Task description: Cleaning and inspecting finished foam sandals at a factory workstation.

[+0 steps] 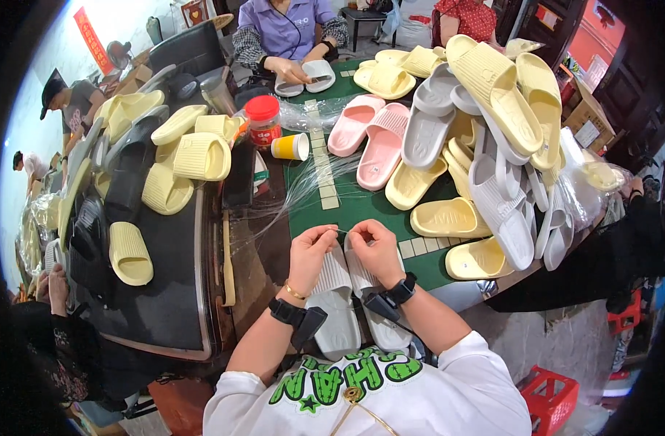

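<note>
A pair of light grey slide slippers, the left slipper [337, 323] and the right slipper [389, 332], lies side by side right in front of me, toes away. Above their straps my left hand [313, 256] is closed in a pinch, and my right hand [376, 252] pinches close beside it. A thin clear strand, hard to make out, runs between the fingertips of both. Beyond them a loose bundle of clear plastic strands [296, 195] fans across the table. Pink slippers [384, 142] lie past my right hand.
Yellow and grey slippers [496, 196] are heaped at the right; more, yellow [203, 155] and black [131, 178], are piled left. A red-lidded jar [263, 120] and a yellow paper cup [290, 147] stand ahead. Across the green table [303, 182], a co-worker's hands hold white slippers [319, 75].
</note>
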`<control>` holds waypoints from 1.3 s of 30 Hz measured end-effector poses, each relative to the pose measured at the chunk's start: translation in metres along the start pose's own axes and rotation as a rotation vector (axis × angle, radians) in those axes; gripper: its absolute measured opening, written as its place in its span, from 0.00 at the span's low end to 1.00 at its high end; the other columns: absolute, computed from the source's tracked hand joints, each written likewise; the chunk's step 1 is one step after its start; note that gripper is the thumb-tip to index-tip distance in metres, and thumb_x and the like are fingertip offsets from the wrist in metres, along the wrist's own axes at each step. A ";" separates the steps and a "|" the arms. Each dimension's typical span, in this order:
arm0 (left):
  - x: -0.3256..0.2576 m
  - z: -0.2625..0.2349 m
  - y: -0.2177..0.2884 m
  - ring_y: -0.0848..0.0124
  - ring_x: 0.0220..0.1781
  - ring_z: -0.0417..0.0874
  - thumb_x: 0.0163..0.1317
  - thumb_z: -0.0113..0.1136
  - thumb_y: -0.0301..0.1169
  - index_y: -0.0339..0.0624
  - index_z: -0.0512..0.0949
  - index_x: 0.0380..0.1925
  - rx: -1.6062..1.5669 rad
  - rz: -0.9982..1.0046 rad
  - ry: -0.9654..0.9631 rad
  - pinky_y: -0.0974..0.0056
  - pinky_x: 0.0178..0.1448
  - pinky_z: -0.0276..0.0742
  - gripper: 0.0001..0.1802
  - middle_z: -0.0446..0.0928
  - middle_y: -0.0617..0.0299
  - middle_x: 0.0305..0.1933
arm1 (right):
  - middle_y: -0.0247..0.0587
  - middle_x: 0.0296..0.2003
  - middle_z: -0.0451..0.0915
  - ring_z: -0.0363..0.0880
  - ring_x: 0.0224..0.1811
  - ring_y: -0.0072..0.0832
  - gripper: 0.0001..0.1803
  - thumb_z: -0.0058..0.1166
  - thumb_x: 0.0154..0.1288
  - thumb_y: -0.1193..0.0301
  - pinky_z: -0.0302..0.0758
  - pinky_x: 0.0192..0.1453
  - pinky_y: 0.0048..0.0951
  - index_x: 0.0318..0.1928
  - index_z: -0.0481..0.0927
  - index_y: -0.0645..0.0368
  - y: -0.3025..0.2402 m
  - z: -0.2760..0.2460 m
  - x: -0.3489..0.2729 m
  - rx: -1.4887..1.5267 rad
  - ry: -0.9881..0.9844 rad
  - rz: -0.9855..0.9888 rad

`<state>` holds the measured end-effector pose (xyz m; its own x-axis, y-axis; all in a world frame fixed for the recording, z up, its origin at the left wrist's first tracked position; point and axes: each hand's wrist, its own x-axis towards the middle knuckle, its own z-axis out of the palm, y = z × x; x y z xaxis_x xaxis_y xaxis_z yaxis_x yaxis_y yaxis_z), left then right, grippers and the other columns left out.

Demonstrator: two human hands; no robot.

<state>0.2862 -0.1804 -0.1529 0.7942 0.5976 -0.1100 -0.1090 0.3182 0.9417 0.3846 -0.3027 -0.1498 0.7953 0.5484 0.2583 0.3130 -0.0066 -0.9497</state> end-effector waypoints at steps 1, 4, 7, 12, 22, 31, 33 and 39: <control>0.000 0.000 0.000 0.81 0.31 0.75 0.66 0.59 0.26 0.31 0.81 0.43 0.001 0.000 0.000 0.74 0.38 0.71 0.10 0.79 0.66 0.32 | 0.36 0.27 0.77 0.75 0.25 0.19 0.03 0.57 0.59 0.76 0.72 0.30 0.22 0.31 0.79 0.63 0.000 0.000 0.000 0.008 0.003 -0.001; 0.001 -0.002 -0.002 0.81 0.32 0.75 0.66 0.58 0.26 0.31 0.81 0.42 -0.007 0.001 -0.016 0.74 0.39 0.72 0.10 0.80 0.66 0.32 | 0.36 0.26 0.77 0.75 0.25 0.19 0.03 0.57 0.59 0.76 0.72 0.30 0.22 0.31 0.79 0.63 0.000 0.000 0.000 0.004 -0.001 -0.003; 0.002 -0.002 -0.002 0.81 0.32 0.75 0.66 0.58 0.26 0.31 0.81 0.42 -0.018 -0.002 -0.020 0.74 0.39 0.71 0.09 0.79 0.66 0.32 | 0.35 0.26 0.77 0.74 0.25 0.19 0.03 0.57 0.59 0.76 0.72 0.30 0.22 0.32 0.79 0.63 -0.001 0.000 0.001 -0.009 -0.011 -0.009; 0.002 0.001 0.000 0.81 0.32 0.74 0.65 0.58 0.25 0.30 0.81 0.41 0.088 -0.001 0.000 0.74 0.38 0.71 0.09 0.78 0.66 0.30 | 0.36 0.26 0.77 0.74 0.25 0.19 0.03 0.57 0.59 0.76 0.72 0.30 0.23 0.32 0.79 0.63 0.000 -0.001 0.002 0.004 -0.016 -0.009; -0.002 0.001 0.000 0.79 0.34 0.77 0.66 0.57 0.28 0.30 0.83 0.40 0.381 0.123 -0.024 0.72 0.40 0.74 0.11 0.81 0.65 0.32 | 0.41 0.27 0.78 0.76 0.26 0.27 0.05 0.57 0.58 0.75 0.73 0.32 0.26 0.33 0.79 0.65 -0.003 0.000 0.002 -0.038 -0.047 -0.024; -0.003 -0.001 -0.002 0.80 0.32 0.78 0.64 0.59 0.26 0.35 0.77 0.36 0.196 0.051 -0.048 0.72 0.39 0.75 0.05 0.79 0.66 0.31 | 0.40 0.27 0.78 0.77 0.27 0.25 0.04 0.57 0.58 0.75 0.74 0.32 0.26 0.32 0.79 0.64 -0.003 0.000 -0.003 -0.024 -0.068 -0.020; -0.005 0.000 -0.007 0.80 0.32 0.78 0.64 0.59 0.26 0.35 0.77 0.36 0.168 0.056 -0.052 0.73 0.38 0.75 0.05 0.78 0.66 0.31 | 0.40 0.27 0.78 0.77 0.26 0.26 0.04 0.57 0.58 0.75 0.74 0.32 0.26 0.31 0.79 0.64 -0.001 -0.001 -0.004 -0.048 -0.068 -0.023; 0.006 -0.001 -0.013 0.81 0.32 0.77 0.63 0.60 0.26 0.34 0.79 0.36 0.291 0.112 -0.073 0.73 0.36 0.74 0.06 0.79 0.67 0.30 | 0.44 0.27 0.78 0.77 0.26 0.32 0.05 0.56 0.58 0.75 0.74 0.31 0.29 0.31 0.79 0.64 0.005 0.001 0.007 -0.068 -0.042 -0.070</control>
<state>0.2919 -0.1799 -0.1662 0.8292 0.5589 0.0130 -0.0310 0.0228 0.9993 0.3912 -0.2975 -0.1524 0.7481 0.5841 0.3150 0.4030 -0.0227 -0.9149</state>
